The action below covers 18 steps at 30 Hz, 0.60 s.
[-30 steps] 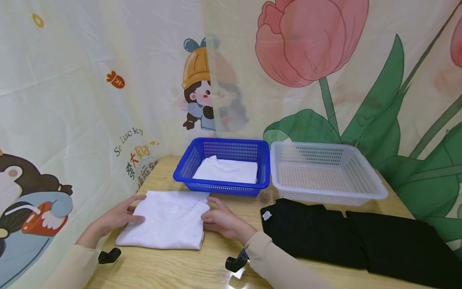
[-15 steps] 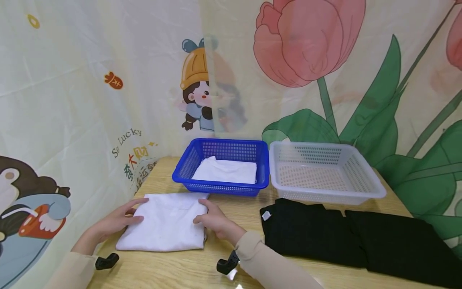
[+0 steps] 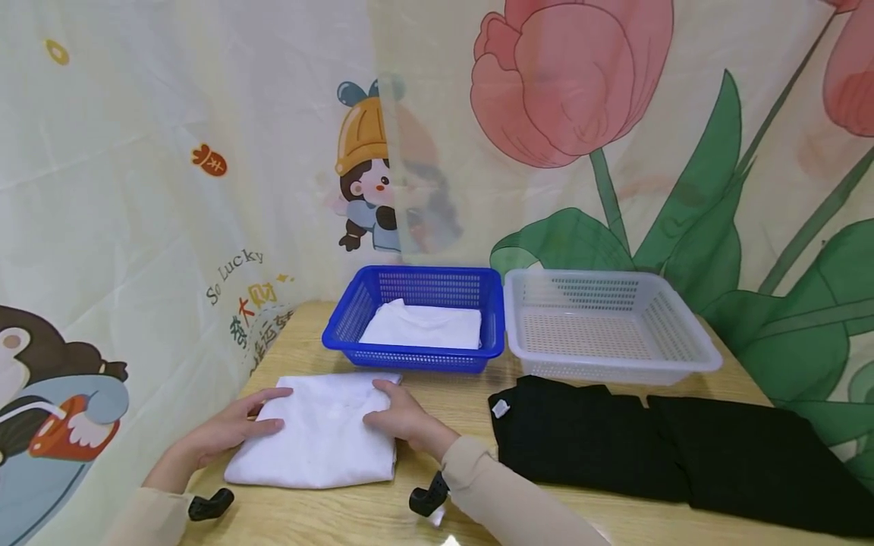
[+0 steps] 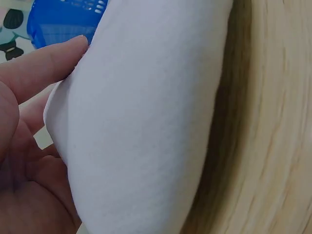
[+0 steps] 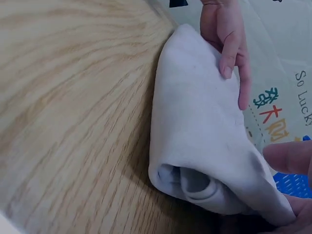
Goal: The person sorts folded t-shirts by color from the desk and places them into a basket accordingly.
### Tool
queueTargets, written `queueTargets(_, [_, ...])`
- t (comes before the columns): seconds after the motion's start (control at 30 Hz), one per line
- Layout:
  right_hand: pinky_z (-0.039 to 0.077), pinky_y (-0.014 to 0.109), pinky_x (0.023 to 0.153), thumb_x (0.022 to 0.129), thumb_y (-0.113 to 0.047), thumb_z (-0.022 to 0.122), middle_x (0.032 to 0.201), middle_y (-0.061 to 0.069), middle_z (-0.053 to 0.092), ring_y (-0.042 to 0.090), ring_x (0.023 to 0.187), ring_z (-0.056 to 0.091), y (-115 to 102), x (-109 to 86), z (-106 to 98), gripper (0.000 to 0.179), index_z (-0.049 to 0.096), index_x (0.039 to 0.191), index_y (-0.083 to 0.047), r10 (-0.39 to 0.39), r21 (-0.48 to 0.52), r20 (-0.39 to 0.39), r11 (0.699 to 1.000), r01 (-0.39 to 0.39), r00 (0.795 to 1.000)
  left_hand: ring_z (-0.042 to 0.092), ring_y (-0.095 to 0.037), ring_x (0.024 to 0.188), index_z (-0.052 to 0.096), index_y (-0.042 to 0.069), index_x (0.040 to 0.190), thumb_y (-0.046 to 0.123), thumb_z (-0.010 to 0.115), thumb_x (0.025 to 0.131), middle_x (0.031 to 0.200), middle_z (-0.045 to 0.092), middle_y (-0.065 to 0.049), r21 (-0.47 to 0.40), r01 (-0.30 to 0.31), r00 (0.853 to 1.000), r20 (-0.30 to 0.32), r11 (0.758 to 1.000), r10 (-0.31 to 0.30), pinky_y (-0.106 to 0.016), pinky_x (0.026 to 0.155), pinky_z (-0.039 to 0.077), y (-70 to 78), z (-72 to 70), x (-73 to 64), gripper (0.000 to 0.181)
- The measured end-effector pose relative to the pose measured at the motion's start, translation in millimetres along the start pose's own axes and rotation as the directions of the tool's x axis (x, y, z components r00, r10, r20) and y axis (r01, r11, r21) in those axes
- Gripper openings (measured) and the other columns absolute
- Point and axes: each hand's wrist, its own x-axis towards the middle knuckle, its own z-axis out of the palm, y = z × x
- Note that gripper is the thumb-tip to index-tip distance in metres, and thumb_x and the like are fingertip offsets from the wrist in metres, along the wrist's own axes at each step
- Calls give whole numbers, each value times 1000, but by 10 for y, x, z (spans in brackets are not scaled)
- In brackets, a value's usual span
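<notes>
A folded white shirt (image 3: pixel 321 440) lies at the left of the table, in front of the blue basket. My left hand (image 3: pixel 228 431) grips its left side, thumb on top; in the left wrist view other fingers (image 4: pixel 36 114) go behind the cloth. At the opposite side my right hand (image 3: pixel 403 417) holds the shirt with the thumb on top and fingers tucked under the edge. In the right wrist view the shirt's side (image 5: pixel 200 187) shows rolled inner layers. A dark shadow runs along its near edge; whether it is lifted off the table cannot be told.
The blue basket (image 3: pixel 423 355) behind the shirt holds another folded white garment (image 3: pixel 423 327). Beside it stands a white basket (image 3: pixel 614 368) with nothing in it. Black folded garments (image 3: pixel 587 436) lie on the right of the wooden table (image 3: pixel 328 519). A printed curtain (image 3: pixel 273 114) hangs behind.
My right thumb has moved from the shirt's right edge onto its top, and the hand has taken hold. The shirt has shifted slightly right and nearer. The head view has turned slightly.
</notes>
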Motion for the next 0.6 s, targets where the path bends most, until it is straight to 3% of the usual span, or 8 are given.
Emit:
queueTargets(0.07, [39,57,120,86,-2,77,159,24,47,41,146,45,16,7,-13,77,48,157,-4,-33,-78,-8,996,32,999,14,-62,153,42,12,162,31,75,101,171,14,-34,4,6,1000,-11,1000,-6,-76,119,21,1,24,4,72])
queueTargets(0.2, [37,54,122,86,-3,80,161,22,47,41,149,43,41,11,-54,80,46,158,-2,-61,-195,-16,979,57,998,11,-60,155,42,12,162,30,79,97,172,10,-34,-9,19,1000,-15,1000,-19,-77,120,16,45,76,32,77])
queueTargets(0.4, [34,54,124,90,-9,81,164,22,43,41,152,39,82,-20,-209,80,43,160,-2,-28,-223,32,974,34,999,9,-53,156,38,14,164,28,83,93,174,3,-31,-65,51,999,21,997,-49,-76,121,12,122,165,96,85])
queueTargets(0.6, [29,56,126,91,-10,81,166,22,39,41,154,35,108,-45,-389,80,42,161,-3,39,-192,92,981,-20,995,12,-49,155,37,11,165,20,86,91,173,5,-31,-132,35,998,50,991,-29,-70,124,12,160,262,131,89])
